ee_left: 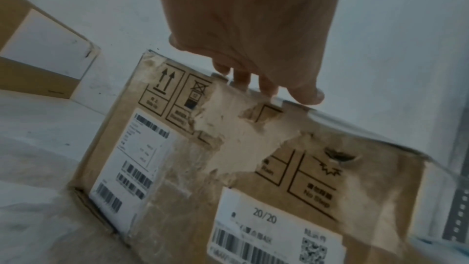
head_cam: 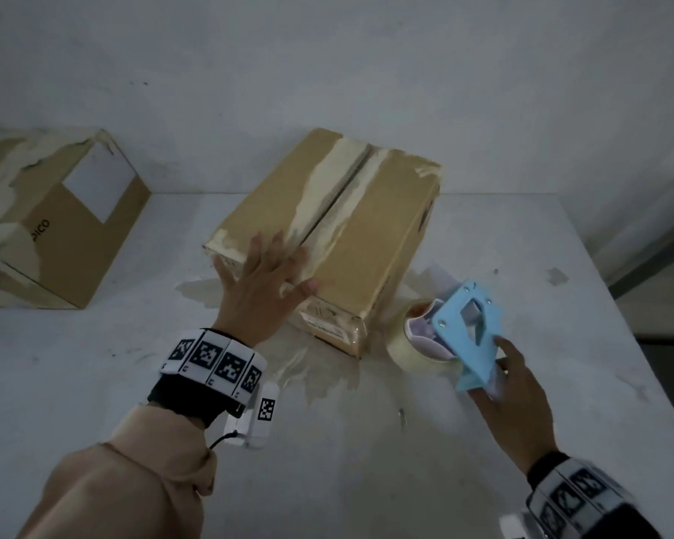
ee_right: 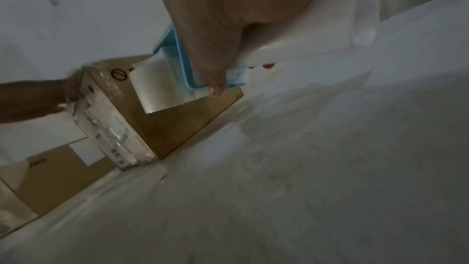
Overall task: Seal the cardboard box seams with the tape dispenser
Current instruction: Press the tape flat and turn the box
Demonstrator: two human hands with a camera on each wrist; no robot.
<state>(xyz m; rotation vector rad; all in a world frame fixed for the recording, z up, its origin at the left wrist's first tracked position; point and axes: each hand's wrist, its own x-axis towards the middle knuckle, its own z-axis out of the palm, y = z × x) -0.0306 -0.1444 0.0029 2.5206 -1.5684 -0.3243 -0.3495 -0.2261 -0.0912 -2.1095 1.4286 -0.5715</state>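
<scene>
Cardboard box (head_cam: 327, 235): mid-counter (head_cam: 483, 441), seam up; our landmark.
Left hand (head_cam: 263, 284): fingers spread flat on its near corner; we steady it.
Right hand (head_cam: 516, 398): right of box, clamped on tape dispenser (head_cam: 465, 332), ready for taping.

Cardboard box (head_cam: 339, 235) sits mid-table, second box (head_cam: 55, 227) left, tape dispenser (head_cam: 460, 332) right.
</scene>
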